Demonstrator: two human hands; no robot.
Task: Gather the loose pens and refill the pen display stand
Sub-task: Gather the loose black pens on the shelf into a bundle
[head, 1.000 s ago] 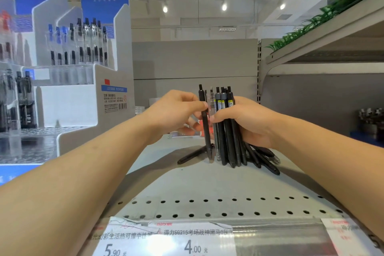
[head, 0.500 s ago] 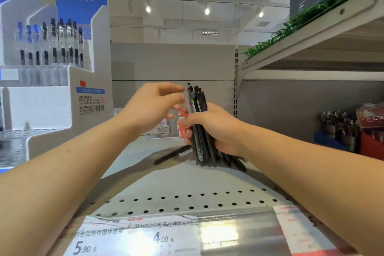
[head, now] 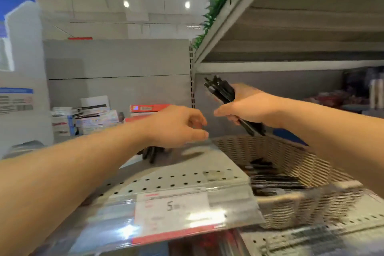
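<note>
**A:** What's at the far left?

**B:** A white and blue pen stand [head: 18,33], blurred and cut off by the frame edge. Which slots are free cannot be told.

**A:** And moving right?

**B:** The left hand [head: 176,125] hovers over a grey pegboard shelf [head: 166,181], fingers loosely curled and holding nothing. Just under it, a few dark pens [head: 152,153] lie loose on the shelf. Behind are small boxes [head: 83,116].

**A:** The right hand?

**B:** The right hand [head: 247,108] is raised above a woven basket [head: 291,203], fingers clamped round the middle of a bundle [head: 222,91] of black pens. The pens stick out above and below the fist, tilted up to the left.

**A:** What's in the basket?

**B:** More dark pens [head: 274,181] lying flat on its bottom — too blurred to count.

**A:** How do the pens look?

**B:** Slim, black, glossy, all alike.

**A:** How would they handle?

**B:** Likely light and stiff, with smooth barrels that slide against each other. A bundle gripped at the middle should stay balanced, but a slack hold could let single pens slip out endways. The loose ones on the shelf may roll — best pinched at mid-barrel, or raked together first.

**A:** How far along is the job?

**B:** I'd judge it at the gathering step; loose pens remain.
</note>
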